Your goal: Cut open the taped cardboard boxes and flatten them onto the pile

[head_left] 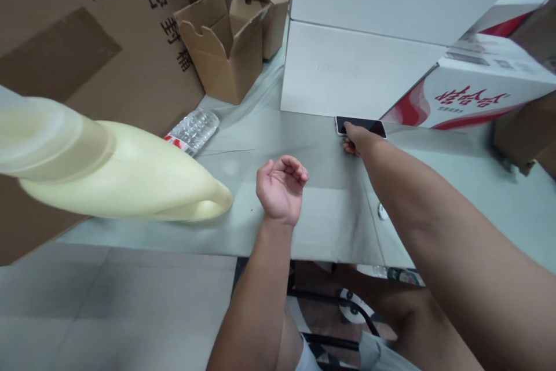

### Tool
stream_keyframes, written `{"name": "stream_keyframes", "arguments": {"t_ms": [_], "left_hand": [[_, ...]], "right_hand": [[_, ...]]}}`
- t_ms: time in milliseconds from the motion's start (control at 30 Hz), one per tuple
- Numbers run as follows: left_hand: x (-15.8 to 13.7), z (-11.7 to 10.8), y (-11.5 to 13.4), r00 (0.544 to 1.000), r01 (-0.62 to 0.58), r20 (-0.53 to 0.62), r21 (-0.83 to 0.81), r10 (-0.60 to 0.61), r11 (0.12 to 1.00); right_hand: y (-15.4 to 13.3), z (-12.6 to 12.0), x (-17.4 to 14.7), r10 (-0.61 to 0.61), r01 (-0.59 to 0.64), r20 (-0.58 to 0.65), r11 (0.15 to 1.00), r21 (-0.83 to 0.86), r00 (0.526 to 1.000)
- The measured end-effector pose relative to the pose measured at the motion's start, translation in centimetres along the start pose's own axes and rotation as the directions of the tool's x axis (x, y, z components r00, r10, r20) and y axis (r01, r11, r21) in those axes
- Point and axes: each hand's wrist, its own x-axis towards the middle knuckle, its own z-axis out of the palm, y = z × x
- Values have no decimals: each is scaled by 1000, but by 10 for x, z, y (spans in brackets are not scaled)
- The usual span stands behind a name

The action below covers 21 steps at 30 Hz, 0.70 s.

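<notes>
My right hand (354,137) reaches to the far side of the table, at the left end of a dark-screened smartphone (370,125) with a pale rim. A digit lies on its screen and the other fingers curl at the near edge. The phone lies flat against the foot of a white box (334,73). My left hand (282,190) hovers near the table's front part, palm up, fingers loosely bent and holding nothing. To its left is a large pale yellow container (147,171), close to the camera and apart from the hand.
The table (299,139) has a pale green cover. A clear plastic bottle (197,131) lies at the left, before small open cartons (238,64). A big brown cardboard box (143,64) fills the left. A red-and-white box (469,96) stands right. A small white round thing (382,212) lies beside my right forearm.
</notes>
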Motion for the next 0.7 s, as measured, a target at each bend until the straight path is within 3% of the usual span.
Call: {"name": "stream_keyframes", "arguments": {"t_ms": [267, 400, 500, 567, 700], "left_hand": [[-1, 1, 1, 1000, -13, 6, -25, 13, 1000], [-2, 3, 0, 1000, -12, -8, -38, 12, 999], [-2, 5, -1, 1000, 2, -13, -46, -2, 999], [-1, 7, -4, 1000, 7, -14, -50, -7, 999], [2, 11, -10, 1000, 1, -10, -46, -1, 999]], "right_hand": [[0, -1, -4, 9, -12, -61, 998, -55, 998], [2, -14, 0, -115, 100, -93, 983, -152, 989], [2, -30, 6, -317, 264, -191, 929, -258, 929], [1, -36, 11, -401, 309, -272, 894, -325, 875], [4, -33, 26, -318, 166, -415, 918, -361, 852]]}}
